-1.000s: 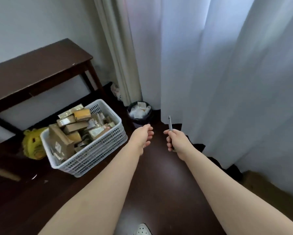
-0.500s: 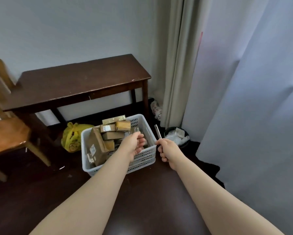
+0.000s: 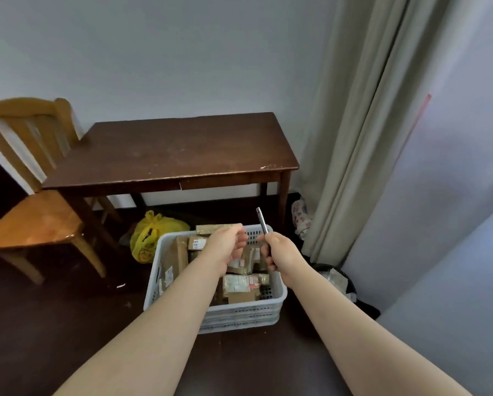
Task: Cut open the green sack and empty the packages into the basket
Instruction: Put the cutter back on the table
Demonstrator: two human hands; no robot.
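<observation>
Fingers of the right hand [image 3: 282,252] are curled tight round the lower end of a slim metal cutter [image 3: 262,221], whose tip stands up and leans a little to the left. Just beside it, the left hand [image 3: 226,245] has its fingers loosely bent, with the tips turned toward the cutter. They seem to hold nothing, though from this angle I cannot tell whether they brush the handle.

Both hands hang over the white slotted basket [image 3: 239,312], which sits on the dark floor [image 3: 68,324]. It is filled with brown cardboard packages [image 3: 241,284] nearly to its rim. Bare floor lies to the basket's left and in front of it.

To its right, near the foot of the curtain [image 3: 353,124], sits a dark bin [image 3: 325,267] with crumpled paper in it. Beyond the basket, a knotted yellow bag [image 3: 151,235] lies under the dark wooden table [image 3: 176,150], which stands against the wall. A wooden chair [image 3: 31,218] is drawn up at the table's left end.
</observation>
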